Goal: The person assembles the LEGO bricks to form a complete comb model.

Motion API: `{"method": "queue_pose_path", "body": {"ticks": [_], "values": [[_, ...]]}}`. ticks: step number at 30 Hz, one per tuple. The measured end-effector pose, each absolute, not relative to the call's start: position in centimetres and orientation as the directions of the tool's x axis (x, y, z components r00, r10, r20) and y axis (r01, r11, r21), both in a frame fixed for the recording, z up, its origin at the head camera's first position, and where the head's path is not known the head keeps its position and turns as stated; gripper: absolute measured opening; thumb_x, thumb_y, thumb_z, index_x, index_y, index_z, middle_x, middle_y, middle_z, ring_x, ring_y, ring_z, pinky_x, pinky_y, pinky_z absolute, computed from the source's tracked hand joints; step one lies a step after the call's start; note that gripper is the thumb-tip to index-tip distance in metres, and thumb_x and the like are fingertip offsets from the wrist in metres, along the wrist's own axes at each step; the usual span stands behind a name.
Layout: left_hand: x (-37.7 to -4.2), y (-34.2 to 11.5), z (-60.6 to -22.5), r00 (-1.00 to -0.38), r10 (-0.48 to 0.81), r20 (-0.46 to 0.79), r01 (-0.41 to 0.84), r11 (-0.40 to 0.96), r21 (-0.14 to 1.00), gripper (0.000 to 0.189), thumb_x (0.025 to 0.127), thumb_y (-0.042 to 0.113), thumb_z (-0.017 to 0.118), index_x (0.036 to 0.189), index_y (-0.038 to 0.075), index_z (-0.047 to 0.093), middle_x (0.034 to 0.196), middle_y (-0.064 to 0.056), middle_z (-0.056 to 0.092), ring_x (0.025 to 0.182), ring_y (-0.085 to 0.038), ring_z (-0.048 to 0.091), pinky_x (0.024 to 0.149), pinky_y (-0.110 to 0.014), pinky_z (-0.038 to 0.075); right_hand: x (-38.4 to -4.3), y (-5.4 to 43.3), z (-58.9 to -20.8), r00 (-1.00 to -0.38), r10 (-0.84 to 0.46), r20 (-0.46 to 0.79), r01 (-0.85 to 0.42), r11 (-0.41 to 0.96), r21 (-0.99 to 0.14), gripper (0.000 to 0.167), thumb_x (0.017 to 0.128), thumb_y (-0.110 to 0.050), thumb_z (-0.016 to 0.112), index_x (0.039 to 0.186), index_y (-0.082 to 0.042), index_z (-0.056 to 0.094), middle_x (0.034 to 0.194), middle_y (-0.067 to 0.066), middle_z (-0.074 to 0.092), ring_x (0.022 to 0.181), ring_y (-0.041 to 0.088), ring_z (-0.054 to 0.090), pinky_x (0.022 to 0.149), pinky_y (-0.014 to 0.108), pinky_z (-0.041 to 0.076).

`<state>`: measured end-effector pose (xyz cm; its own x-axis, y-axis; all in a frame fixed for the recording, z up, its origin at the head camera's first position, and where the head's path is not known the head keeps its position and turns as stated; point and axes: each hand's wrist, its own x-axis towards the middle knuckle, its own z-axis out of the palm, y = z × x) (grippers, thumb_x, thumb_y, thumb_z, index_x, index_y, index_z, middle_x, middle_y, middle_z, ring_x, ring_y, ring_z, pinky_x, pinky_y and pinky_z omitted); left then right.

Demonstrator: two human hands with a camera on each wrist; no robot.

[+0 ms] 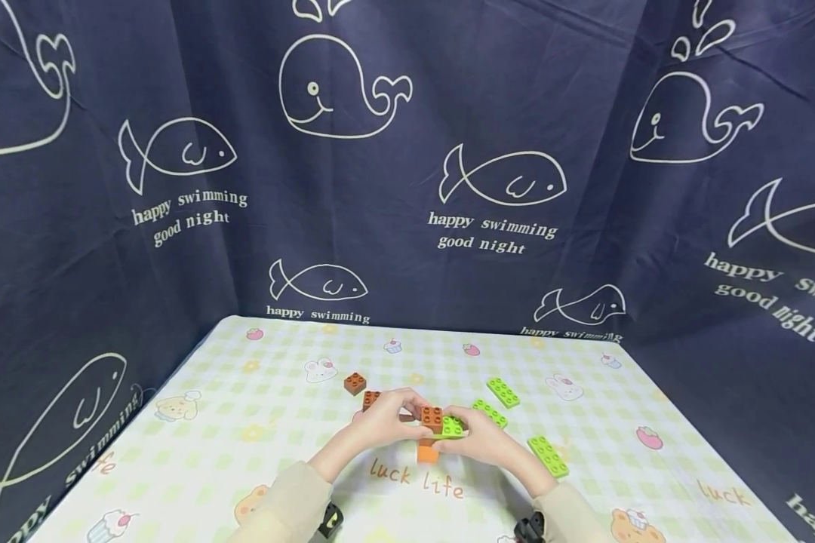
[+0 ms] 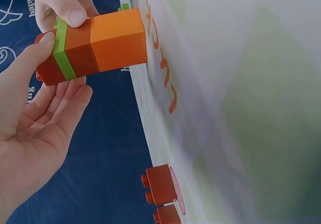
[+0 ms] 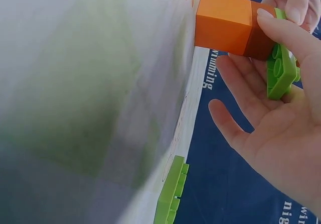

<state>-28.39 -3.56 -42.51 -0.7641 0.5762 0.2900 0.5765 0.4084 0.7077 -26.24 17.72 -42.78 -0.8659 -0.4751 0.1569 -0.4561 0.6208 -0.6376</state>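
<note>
Between the two hands stands a small stack on the cloth. Its base is an orange block (image 2: 119,39), then a brown brick (image 2: 81,45), a thin green plate (image 2: 63,53) and another brown brick (image 1: 432,418) on top. My left hand (image 1: 394,416) pinches the top brown brick, thumb on the near side and fingers beyond. From the right, my right hand (image 3: 286,128) grips the stack, its thumb on the lower brown brick near the green plate (image 3: 282,73). That plate sticks out sideways toward the right palm. Part of the stack's far side is hidden by fingers.
Two loose brown bricks, one farther back (image 1: 355,382) and one beside the left hand (image 1: 370,397), lie on the checked tablecloth (image 1: 244,392). Right of the stack lie green bricks (image 1: 502,392), one of them (image 1: 548,456) near the right forearm. Dark blue curtains (image 1: 394,226) surround the table.
</note>
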Motion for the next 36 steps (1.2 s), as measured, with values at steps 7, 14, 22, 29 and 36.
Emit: {"method": "queue_pose_path", "body": {"ticks": [7, 14, 22, 29, 36], "values": [[-28.4, -3.3, -42.8, -0.766, 0.579, 0.278, 0.571, 0.416, 0.708, 0.033, 0.078, 0.026, 0.076, 0.104, 0.009, 0.063, 0.093, 0.002, 0.065, 0.088, -0.013, 0.062, 0.081, -0.021, 0.054, -25.9, 18.3, -42.8, -0.86, -0.486, 0.157, -0.463, 0.612, -0.642, 0.05, 0.079, -0.039, 0.073, 0.117, -0.008, 0.061, 0.113, 0.009, 0.065, 0.105, 0.029, 0.059, 0.09, 0.051, 0.049], [-28.3, -3.2, -42.8, -0.769, 0.581, 0.266, 0.558, 0.409, 0.722, 0.033, 0.078, 0.025, 0.076, 0.103, 0.007, 0.063, 0.093, 0.0, 0.064, 0.089, -0.013, 0.061, 0.083, -0.027, 0.055, -25.5, 19.1, -42.6, -0.875, -0.464, 0.134, -0.43, 0.621, -0.656, 0.053, 0.078, -0.035, 0.074, 0.119, -0.004, 0.059, 0.118, 0.015, 0.062, 0.107, 0.036, 0.058, 0.092, 0.055, 0.047], [-28.4, -3.4, -42.8, -0.769, 0.583, 0.261, 0.561, 0.422, 0.712, 0.038, 0.079, 0.028, 0.076, 0.107, 0.007, 0.063, 0.094, 0.001, 0.065, 0.09, -0.013, 0.062, 0.081, -0.022, 0.055, -25.5, 20.2, -42.5, -0.874, -0.456, 0.171, -0.45, 0.622, -0.641, 0.049, 0.078, -0.032, 0.074, 0.114, -0.002, 0.06, 0.107, 0.01, 0.066, 0.098, 0.028, 0.061, 0.089, 0.048, 0.051], [-28.4, -3.5, -42.7, -0.772, 0.58, 0.259, 0.558, 0.425, 0.713, 0.04, 0.079, 0.028, 0.076, 0.109, 0.005, 0.062, 0.095, -0.001, 0.065, 0.089, -0.014, 0.063, 0.08, -0.021, 0.055, -25.3, 21.3, -42.3, -0.869, -0.458, 0.186, -0.457, 0.6, -0.657, 0.046, 0.079, -0.028, 0.075, 0.114, -0.001, 0.061, 0.106, 0.01, 0.067, 0.098, 0.031, 0.063, 0.09, 0.05, 0.049], [-28.4, -3.5, -42.8, -0.772, 0.577, 0.267, 0.56, 0.419, 0.715, 0.044, 0.078, 0.027, 0.076, 0.111, 0.003, 0.061, 0.095, -0.002, 0.065, 0.087, -0.013, 0.062, 0.079, -0.019, 0.054, -24.9, 22.8, -41.9, -0.881, -0.429, 0.201, -0.445, 0.602, -0.663, 0.048, 0.08, -0.025, 0.074, 0.114, 0.004, 0.059, 0.107, 0.017, 0.066, 0.098, 0.034, 0.062, 0.09, 0.051, 0.049]]}}
